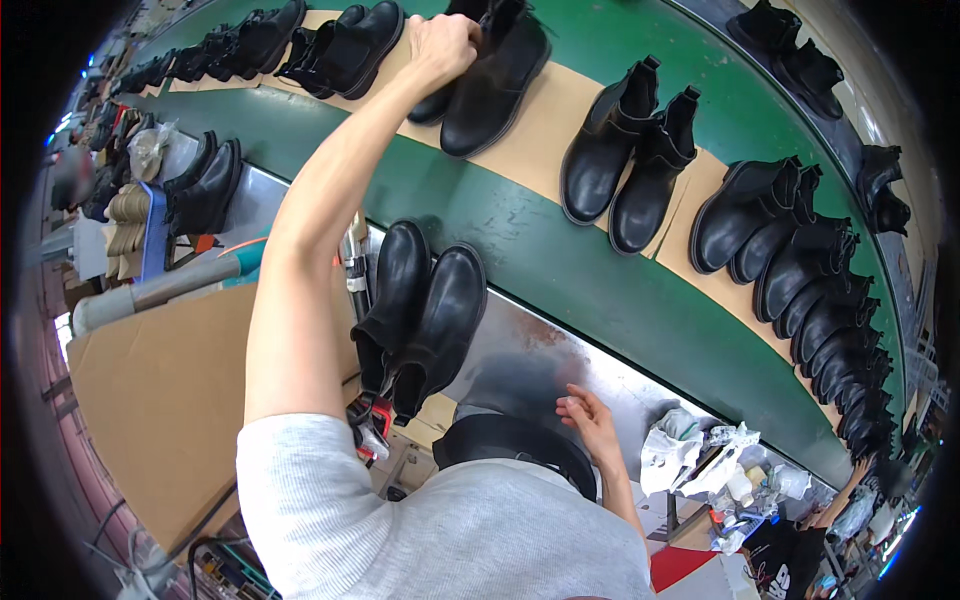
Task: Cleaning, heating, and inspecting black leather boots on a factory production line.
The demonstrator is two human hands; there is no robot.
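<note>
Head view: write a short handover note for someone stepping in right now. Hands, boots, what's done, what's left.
Left hand: arm stretched out, grip closed on the top of a black boot pair standing on a tan card on the green conveyor.
Right hand: open, resting on the metal bench, holding nothing.
Second boot pair lies on the bench edge, untouched.
Done: more boot pairs on cards along the belt.
Left: the held pair is not released; the bench pair is still off the belt.

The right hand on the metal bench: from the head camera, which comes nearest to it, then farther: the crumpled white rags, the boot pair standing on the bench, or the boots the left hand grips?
1. Crumpled white rags, just to its right.
2. Boot pair on the bench, to its left.
3. Boots the left hand grips, far up on the belt.
</note>
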